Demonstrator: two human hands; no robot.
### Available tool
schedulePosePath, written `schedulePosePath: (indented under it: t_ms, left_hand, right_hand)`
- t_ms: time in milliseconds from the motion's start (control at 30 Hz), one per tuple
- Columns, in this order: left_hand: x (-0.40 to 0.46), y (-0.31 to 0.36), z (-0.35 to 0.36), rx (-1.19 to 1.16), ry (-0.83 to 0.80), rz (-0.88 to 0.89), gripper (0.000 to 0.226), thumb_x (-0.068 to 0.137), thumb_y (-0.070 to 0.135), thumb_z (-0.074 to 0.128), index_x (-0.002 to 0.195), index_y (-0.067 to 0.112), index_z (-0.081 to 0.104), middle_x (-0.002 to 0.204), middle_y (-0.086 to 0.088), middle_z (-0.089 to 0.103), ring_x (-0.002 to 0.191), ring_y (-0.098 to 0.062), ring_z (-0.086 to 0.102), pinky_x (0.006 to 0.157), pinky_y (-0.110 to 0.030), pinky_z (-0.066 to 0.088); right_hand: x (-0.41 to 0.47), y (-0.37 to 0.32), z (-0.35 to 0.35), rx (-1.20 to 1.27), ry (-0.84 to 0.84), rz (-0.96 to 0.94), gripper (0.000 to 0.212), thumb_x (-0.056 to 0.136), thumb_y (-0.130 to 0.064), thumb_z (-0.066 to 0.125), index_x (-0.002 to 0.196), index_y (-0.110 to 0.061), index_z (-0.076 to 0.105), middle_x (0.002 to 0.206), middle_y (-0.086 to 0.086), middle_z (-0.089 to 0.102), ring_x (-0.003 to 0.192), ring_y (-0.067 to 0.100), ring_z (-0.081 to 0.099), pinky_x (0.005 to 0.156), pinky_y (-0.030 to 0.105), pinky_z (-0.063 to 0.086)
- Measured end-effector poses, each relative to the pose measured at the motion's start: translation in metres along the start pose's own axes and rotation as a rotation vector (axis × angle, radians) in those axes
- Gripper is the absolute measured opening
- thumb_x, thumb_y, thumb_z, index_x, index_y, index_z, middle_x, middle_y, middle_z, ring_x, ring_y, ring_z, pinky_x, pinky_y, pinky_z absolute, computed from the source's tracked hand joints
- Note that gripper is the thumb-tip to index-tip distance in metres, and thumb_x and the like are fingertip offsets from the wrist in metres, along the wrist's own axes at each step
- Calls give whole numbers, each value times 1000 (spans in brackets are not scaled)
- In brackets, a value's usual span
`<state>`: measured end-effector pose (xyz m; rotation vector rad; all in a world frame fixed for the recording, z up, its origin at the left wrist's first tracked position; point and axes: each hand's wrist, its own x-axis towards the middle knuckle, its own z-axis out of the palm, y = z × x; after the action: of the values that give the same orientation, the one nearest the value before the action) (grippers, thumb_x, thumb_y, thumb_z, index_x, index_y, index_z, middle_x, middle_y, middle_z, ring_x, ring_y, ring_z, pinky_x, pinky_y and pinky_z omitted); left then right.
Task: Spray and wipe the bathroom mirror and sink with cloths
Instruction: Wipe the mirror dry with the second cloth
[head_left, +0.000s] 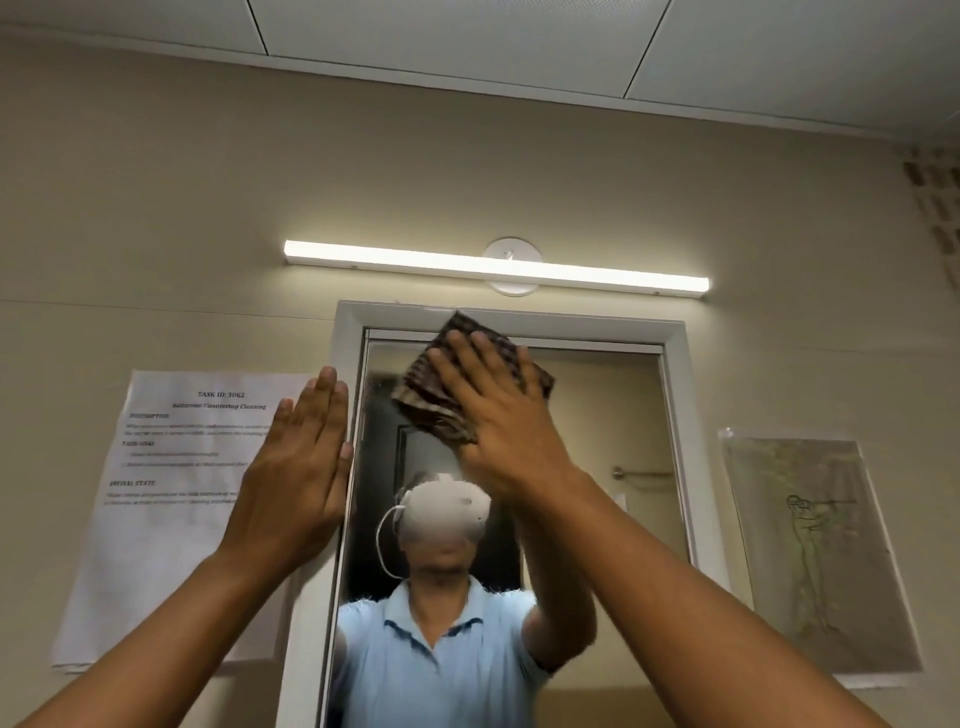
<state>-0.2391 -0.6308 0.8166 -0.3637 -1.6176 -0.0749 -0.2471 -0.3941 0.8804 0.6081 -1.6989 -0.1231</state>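
Note:
The white-framed mirror (597, 415) hangs on the beige wall in front of me. A folded brown checked cloth (431, 400) lies flat against the glass near the mirror's top left corner, pressed there by my right hand (498, 415) with fingers spread over it. My left hand (301, 462) rests flat and open on the wall at the mirror's left frame edge, holding nothing. The glass reflects a person in a light blue shirt. The sink and any spray bottle are out of view.
A lit tube lamp (493, 267) runs across the wall just above the mirror. A printed task sheet (171, 519) is taped to the wall left of the mirror, and a drawing in a plastic sleeve (815, 556) hangs to the right.

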Motion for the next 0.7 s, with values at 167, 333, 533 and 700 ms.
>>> schedulePosePath:
  t_ms: [167, 333, 533, 700]
  left_hand:
    - [-1, -1, 1, 8, 6, 5, 62, 100, 30, 28, 158, 12, 11, 166, -7, 8, 154, -17, 8, 125, -32, 5]
    - [0, -1, 1, 10, 4, 15, 63, 100, 30, 27, 158, 11, 12, 166, -8, 9, 154, -18, 8, 125, -32, 4]
    - [2, 1, -2, 9, -16, 20, 62, 100, 31, 26, 157, 10, 12, 166, -8, 9, 154, -18, 10, 125, -32, 3]
    - [0, -6, -6, 26, -48, 35, 62, 102, 34, 23, 158, 11, 9, 166, -6, 4, 154, -15, 5, 125, -31, 3]
  right_hand:
    - [-39, 54, -11, 18, 75, 285, 77, 96, -45, 39, 156, -33, -8, 164, -5, -19, 149, 13, -23, 121, 51, -10]
    - [-64, 84, -8, -37, 164, 553, 78, 90, -51, 27, 157, -26, -2, 166, 1, -6, 152, 18, -12, 122, 52, -4]
    - [-76, 48, -2, -9, 171, 608, 87, 84, -43, 39, 158, -20, -2, 165, 4, -8, 152, 22, -12, 121, 54, -4]
    - [-47, 0, 8, 38, 99, 366, 86, 89, -44, 41, 157, -24, -8, 165, 1, -13, 151, 19, -17, 120, 54, -8]
